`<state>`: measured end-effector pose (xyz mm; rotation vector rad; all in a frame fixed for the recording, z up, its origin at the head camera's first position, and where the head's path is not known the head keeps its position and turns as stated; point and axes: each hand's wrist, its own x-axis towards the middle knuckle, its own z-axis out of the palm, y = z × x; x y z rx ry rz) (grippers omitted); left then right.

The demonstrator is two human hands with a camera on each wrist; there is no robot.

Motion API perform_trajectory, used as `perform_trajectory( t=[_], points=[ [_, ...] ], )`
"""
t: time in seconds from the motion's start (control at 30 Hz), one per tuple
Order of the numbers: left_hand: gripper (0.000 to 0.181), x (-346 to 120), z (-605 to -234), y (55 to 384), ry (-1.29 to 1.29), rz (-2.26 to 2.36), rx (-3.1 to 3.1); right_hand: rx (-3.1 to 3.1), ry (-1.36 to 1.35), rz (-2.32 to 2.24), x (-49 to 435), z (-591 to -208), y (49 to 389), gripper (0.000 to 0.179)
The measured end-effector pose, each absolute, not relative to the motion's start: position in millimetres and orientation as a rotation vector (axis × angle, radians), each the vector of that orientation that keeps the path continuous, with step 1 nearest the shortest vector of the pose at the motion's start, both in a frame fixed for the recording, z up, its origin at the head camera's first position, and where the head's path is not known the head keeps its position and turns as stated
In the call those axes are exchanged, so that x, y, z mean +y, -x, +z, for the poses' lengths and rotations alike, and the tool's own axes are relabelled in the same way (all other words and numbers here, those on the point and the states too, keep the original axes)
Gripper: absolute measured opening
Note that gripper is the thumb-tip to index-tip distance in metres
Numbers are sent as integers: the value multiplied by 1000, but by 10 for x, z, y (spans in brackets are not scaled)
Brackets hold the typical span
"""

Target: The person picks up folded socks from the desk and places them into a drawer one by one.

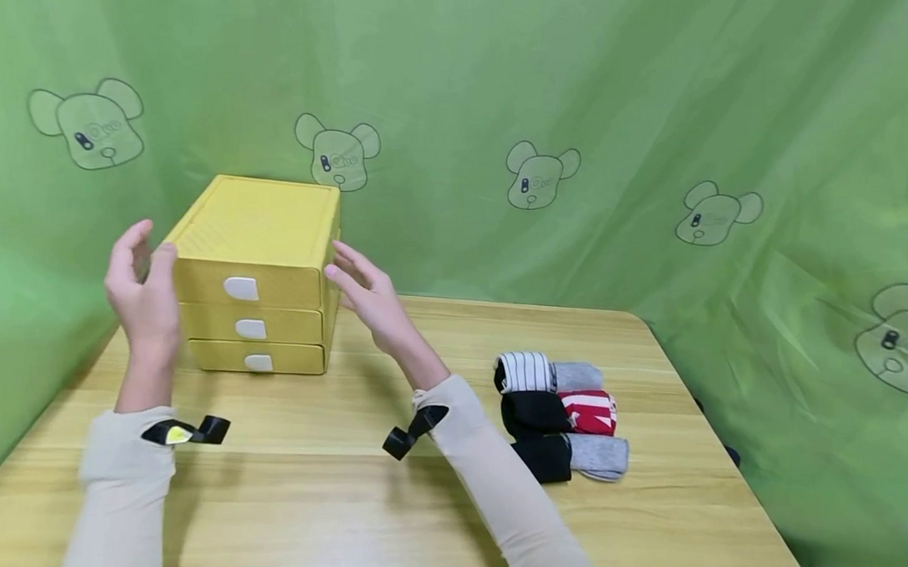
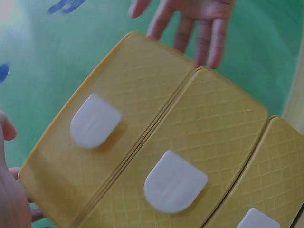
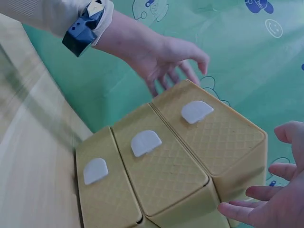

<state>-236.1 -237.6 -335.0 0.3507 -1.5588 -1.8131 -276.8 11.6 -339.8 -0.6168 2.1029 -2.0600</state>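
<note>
The yellow three-drawer cabinet [image 1: 281, 275] stood between the person's left hand [image 1: 145, 307] and right hand [image 1: 380, 307], whose fingers [image 3: 282, 170], loosely extended and grasping nothing, hovered near its sides.

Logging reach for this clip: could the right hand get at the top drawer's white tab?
Probably yes: the right hand is beside the drawer unit, and nothing covers the top white tab.

One boxy yellow drawer unit [image 1: 260, 219]; three yellow rectangular drawers [image 1: 294, 327]; three white rounded tabs [image 1: 250, 329]; six folded cloth bundles [image 1: 536, 412]: two black, two grey, one black-striped white, one red-and-white; two black wrist bands [image 1: 214, 429].
</note>
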Motion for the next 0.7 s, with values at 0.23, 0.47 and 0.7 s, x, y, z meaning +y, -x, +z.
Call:
perform_trajectory(
  t=[0.23,0.47,0.7],
  points=[
    [32,-2714,-3468,2326,-322,-2241,-1485,2057,572,-2127,16,-3442,2775,51],
    [27,-2826,-3540,2296,-157,-2392,-1541,2083,574,-2150,7,-3478,2762,53],
    [26,-2747,-3548,2290,-111,-2407,-1568,2129,573,-2167,112,-3497,2750,50]
  ],
)
